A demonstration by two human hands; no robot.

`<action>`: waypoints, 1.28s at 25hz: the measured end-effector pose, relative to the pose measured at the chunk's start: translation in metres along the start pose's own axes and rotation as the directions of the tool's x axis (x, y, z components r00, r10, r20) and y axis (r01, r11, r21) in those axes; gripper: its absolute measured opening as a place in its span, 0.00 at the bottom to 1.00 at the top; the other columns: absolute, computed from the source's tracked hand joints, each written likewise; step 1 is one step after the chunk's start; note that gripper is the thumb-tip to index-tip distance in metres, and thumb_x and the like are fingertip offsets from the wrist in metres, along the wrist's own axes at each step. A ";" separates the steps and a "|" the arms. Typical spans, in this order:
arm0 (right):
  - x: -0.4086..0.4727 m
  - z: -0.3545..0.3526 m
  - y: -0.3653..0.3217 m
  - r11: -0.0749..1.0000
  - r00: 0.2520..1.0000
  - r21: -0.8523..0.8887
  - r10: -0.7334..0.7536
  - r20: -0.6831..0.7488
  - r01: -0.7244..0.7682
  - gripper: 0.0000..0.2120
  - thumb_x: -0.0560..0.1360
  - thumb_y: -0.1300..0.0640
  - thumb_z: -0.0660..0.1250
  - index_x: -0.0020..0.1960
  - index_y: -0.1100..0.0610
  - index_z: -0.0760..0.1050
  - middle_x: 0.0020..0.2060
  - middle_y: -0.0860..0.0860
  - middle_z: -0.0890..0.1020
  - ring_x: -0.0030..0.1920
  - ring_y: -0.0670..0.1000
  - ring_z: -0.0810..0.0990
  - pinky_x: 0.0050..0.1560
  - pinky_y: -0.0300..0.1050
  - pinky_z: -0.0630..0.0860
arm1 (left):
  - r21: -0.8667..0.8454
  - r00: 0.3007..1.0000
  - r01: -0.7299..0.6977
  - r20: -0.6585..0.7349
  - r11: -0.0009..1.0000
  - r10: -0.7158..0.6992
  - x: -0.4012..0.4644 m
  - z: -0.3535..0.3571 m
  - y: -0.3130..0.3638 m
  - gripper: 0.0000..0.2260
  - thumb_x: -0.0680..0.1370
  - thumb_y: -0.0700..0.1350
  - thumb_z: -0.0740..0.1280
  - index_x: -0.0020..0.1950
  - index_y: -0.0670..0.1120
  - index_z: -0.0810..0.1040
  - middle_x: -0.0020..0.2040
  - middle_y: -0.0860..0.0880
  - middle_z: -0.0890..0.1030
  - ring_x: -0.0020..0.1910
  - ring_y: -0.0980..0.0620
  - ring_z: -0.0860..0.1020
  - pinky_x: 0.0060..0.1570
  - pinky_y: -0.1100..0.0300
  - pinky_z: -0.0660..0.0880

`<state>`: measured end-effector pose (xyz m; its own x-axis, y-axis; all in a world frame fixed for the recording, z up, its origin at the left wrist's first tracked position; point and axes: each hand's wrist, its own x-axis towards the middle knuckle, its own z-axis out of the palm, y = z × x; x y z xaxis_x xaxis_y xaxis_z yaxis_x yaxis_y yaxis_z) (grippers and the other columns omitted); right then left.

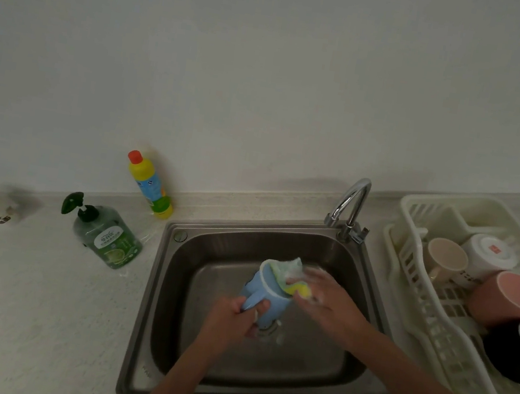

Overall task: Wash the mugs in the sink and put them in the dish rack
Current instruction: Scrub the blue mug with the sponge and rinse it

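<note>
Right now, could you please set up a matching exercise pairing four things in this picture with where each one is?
Things:
1. blue mug
2. pink mug
3. green soap bottle
4. sponge

Places:
A. lying in the dish rack
B. held by its handle in the left hand over the sink
C. pressed at a mug's rim by the right hand
D. standing on the counter left of the sink

Pairs: 1-B, 2-A, 3-D, 4-C
</note>
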<state>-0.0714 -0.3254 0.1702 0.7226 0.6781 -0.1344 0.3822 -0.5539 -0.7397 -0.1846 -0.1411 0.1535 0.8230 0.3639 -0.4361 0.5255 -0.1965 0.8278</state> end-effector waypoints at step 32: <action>-0.024 -0.005 -0.013 0.982 1.000 0.187 -0.015 -0.001 0.015 0.10 0.80 0.51 0.65 0.58 0.39 0.75 0.59 0.33 0.72 0.65 0.38 0.70 0.68 0.34 0.66 | 0.036 0.997 0.052 -0.065 0.998 -0.049 -0.007 0.010 0.019 0.14 0.76 0.56 0.71 0.42 0.44 0.80 0.33 0.48 0.82 0.32 0.54 0.82 0.38 0.62 0.80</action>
<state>-0.0909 -0.3362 0.1864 0.7178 0.6854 -0.1227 0.2784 -0.4440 -0.8517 -0.1780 -0.1568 0.1686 0.7803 0.4316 -0.4525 0.5748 -0.2101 0.7908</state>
